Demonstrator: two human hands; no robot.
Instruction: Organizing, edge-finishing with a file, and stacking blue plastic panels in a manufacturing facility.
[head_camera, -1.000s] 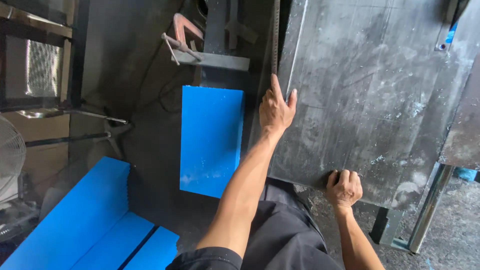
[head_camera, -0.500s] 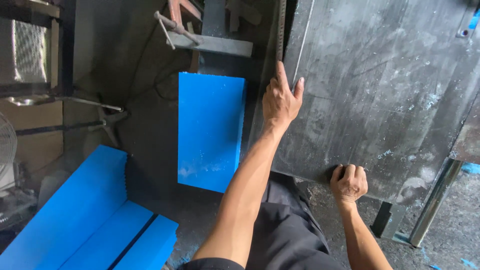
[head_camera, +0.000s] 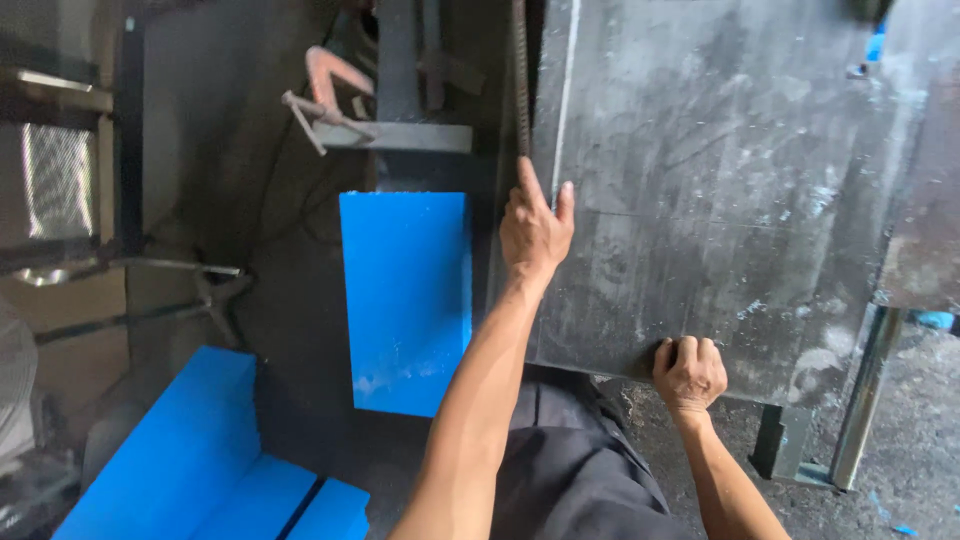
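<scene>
Steel plate (head_camera: 720, 190) is held as before: left hand (head_camera: 533, 228) flat along its far edge, right hand (head_camera: 688, 374) curled over the near edge (only the view has shifted).

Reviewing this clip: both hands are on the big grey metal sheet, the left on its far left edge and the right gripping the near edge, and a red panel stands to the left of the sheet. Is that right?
Not quite. The panel is bright blue, not red, as the head view shows. The rest holds: the left hand rests on the left edge of the grey metal sheet, and the right hand grips its near edge.
</scene>
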